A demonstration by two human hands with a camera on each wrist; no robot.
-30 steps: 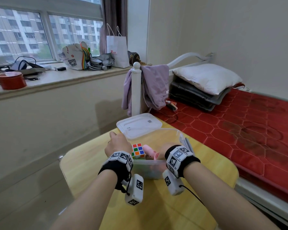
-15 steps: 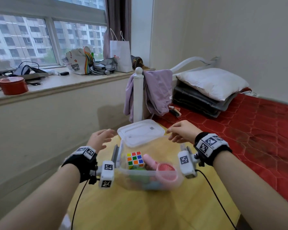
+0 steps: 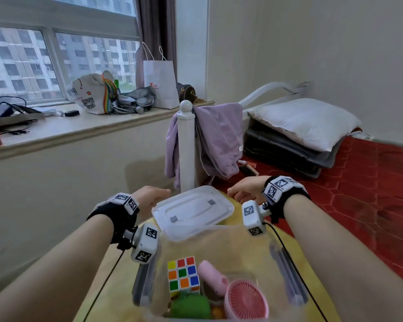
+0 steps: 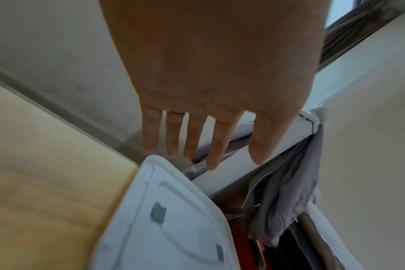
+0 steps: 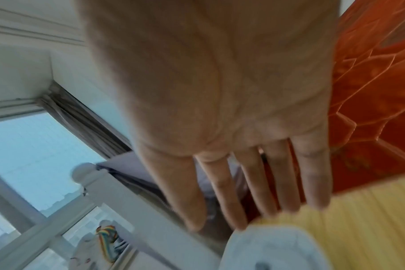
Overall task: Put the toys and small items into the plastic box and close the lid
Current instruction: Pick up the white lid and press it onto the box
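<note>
1. Plastic box (image 3: 286,270), clear, sits at the near end of the yellow counter (image 3: 116,270), open on top. Inside: colour cube (image 3: 183,274), pink handheld fan (image 3: 244,298), a green toy (image 3: 191,306), something orange beneath, too hidden to name.
2. Lid (image 3: 193,209) lies flat on the counter just beyond the box, at the far edge, near the white bedpost (image 3: 186,145). Its near rim seems to overlap the box's far rim; cannot tell if they touch.
3. Left hand (image 3: 149,198) at the lid's left end, fingers (image 4: 192,138) straight and spread, holding nothing; tips just above the lid corner, contact unclear.
4. Right hand (image 3: 247,189) at the lid's right end, fingers (image 5: 229,197) straight, slightly apart, empty; tips over the lid's rounded corner, blurred.
5. Step in hand, judged: take the lid by both short ends. Toys look loaded, so closing remains.
6. To do it well: grip both ends evenly, lift level, bring it back over the box, line up corners, press down all round. The side latches on the box look folded down; keep them clear of the rim.
7. Risk: the lid sits at the counter edge and could slide off toward the bed (image 3: 358,194).
8. Room: purple garment (image 3: 221,145) on the bedpost, pillow (image 3: 305,122) on folded bedding, red bed cover, windowsill (image 3: 79,126) with bags and cables.
</note>
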